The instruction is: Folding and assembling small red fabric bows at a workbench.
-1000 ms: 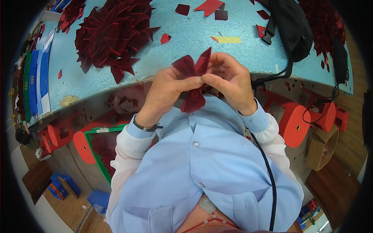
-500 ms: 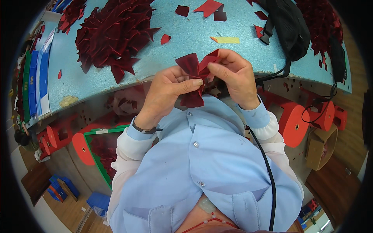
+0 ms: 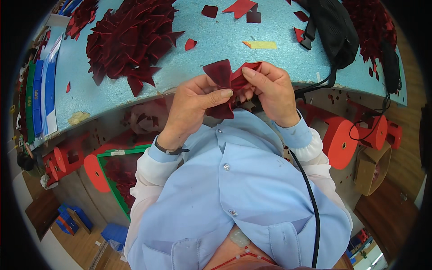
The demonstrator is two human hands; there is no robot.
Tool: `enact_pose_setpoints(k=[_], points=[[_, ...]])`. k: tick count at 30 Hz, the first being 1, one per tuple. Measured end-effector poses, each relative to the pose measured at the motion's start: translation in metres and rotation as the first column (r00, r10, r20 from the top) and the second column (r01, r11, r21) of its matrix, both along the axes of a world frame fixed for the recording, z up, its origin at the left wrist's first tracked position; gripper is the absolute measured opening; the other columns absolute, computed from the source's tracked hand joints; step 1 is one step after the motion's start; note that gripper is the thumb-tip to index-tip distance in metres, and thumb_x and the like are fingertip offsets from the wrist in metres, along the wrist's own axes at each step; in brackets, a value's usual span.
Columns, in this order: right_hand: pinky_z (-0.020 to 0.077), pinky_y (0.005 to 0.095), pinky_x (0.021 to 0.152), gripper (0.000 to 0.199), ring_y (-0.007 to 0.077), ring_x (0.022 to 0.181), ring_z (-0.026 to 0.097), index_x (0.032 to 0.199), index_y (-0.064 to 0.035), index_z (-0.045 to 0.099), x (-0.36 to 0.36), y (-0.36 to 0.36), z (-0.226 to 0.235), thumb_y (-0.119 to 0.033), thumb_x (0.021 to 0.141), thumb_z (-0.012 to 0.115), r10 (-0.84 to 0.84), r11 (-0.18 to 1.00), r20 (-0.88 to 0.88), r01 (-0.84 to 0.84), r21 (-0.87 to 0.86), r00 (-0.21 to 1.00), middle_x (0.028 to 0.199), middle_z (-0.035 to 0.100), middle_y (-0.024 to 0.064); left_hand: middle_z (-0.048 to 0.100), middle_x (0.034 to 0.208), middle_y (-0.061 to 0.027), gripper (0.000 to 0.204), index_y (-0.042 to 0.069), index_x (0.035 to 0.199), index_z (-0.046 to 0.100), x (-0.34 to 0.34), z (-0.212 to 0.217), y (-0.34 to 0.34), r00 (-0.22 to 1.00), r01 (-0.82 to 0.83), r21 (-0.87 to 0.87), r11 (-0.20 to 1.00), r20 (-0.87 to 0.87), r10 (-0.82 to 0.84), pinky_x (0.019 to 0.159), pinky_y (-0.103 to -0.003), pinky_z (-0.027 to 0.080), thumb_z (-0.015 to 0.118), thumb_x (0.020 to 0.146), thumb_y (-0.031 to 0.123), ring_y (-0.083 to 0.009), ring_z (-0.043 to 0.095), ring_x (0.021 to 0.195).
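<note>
Between my hands, just off the table's near edge, is a dark red velvet bow [image 3: 218, 74] with flared ends. My left hand [image 3: 191, 101] pinches it at its middle, thumb on the near face and fingers mostly behind. My right hand [image 3: 272, 90] grips the bow's right part between thumb and forefinger, where a brighter red underside shows. The fingers and fabric hide the bow's centre. Farther left on the table lies a big heap of dark red velvet pieces [image 3: 132, 40].
Red scraps [image 3: 191, 44] and a yellow strip [image 3: 263, 45] lie on the blue table [image 3: 180, 63]. A black bag [image 3: 330, 31] with a strap sits at the right. Red stools [image 3: 339, 139] and a green crate [image 3: 114, 180] of red pieces stand below the edge. A black cable [image 3: 310, 193] hangs over my shirt.
My right hand's fingers have drawn the bow's right part down and folded it closer. The lower tail has risen slightly and turned. My left hand keeps its pinch in nearly the same place.
</note>
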State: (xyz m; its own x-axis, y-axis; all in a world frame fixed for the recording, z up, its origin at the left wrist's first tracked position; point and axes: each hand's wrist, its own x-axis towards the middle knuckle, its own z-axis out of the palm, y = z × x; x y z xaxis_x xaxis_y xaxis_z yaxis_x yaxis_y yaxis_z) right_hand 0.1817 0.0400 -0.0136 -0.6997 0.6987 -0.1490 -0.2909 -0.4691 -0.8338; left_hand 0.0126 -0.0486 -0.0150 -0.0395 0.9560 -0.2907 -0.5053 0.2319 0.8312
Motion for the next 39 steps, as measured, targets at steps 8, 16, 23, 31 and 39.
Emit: enact_pose_setpoints(k=[8, 16, 23, 31, 39], points=[[0.0494, 0.0237, 0.064, 0.020, 0.0113, 0.073, 0.059, 0.102, 0.0033, 0.058, 0.001, 0.006, 0.010, -0.002, 0.082, 0.060, -0.004, 0.977, 0.088, -0.015, 0.215, 0.996, 0.091, 0.061, 0.0086, 0.064, 0.094, -0.0063, 0.025, -0.001, 0.103, 0.060, 0.001, 0.005, 0.001, 0.997, 0.059, -0.024, 0.998, 0.057, -0.057, 0.079, -0.025, 0.047, 0.067, 0.080, 0.007, -0.0117, 0.060, 0.084], [0.0478, 0.0197, 0.059, 0.016, 0.0090, 0.069, 0.059, 0.098, 0.0022, 0.060, -0.001, 0.007, 0.009, -0.005, 0.084, 0.062, -0.045, 0.882, 0.195, -0.053, 0.469, 0.980, 0.082, 0.063, 0.0047, 0.064, 0.094, -0.0067, 0.024, -0.002, 0.102, 0.061, 0.004, 0.007, 0.005, 0.997, 0.054, -0.052, 0.997, 0.064, -0.050, 0.077, -0.024, 0.047, 0.067, 0.081, 0.007, -0.0115, 0.059, 0.082], [0.0428, 0.0168, 0.053, 0.015, 0.0062, 0.059, 0.054, 0.095, 0.0016, 0.061, -0.007, -0.002, 0.004, -0.012, 0.087, 0.060, -0.158, 0.954, 0.206, 0.096, 0.282, 0.966, 0.078, 0.063, 0.0037, 0.066, 0.085, -0.0102, 0.018, -0.005, 0.093, 0.063, 0.002, 0.000, 0.008, 1.000, 0.002, -0.064, 0.998, 0.004, -0.002, 0.071, -0.024, 0.049, 0.066, 0.082, 0.009, -0.0137, 0.062, 0.076], [0.0292, 0.0174, 0.042, 0.016, 0.0026, 0.050, 0.041, 0.094, 0.0024, 0.060, -0.016, -0.004, -0.003, -0.012, 0.089, 0.057, -0.188, 0.982, 0.098, 0.184, 0.043, 0.977, 0.073, 0.060, 0.0022, 0.067, 0.085, -0.0151, 0.020, -0.008, 0.089, 0.062, 0.001, 0.004, 0.010, 0.999, 0.033, -0.041, 0.999, 0.008, -0.033, 0.070, -0.026, 0.050, 0.066, 0.082, 0.010, -0.0167, 0.064, 0.075], [0.0304, 0.0184, 0.041, 0.017, 0.0033, 0.047, 0.041, 0.096, 0.0025, 0.059, -0.020, -0.003, -0.006, -0.014, 0.090, 0.056, -0.204, 0.979, 0.112, 0.205, 0.000, 0.973, 0.072, 0.060, 0.0034, 0.066, 0.083, -0.0137, 0.018, -0.006, 0.085, 0.061, -0.005, 0.004, 0.012, 0.996, 0.059, -0.057, 0.997, -0.065, -0.062, 0.069, -0.025, 0.050, 0.067, 0.081, 0.010, -0.0153, 0.063, 0.074]])
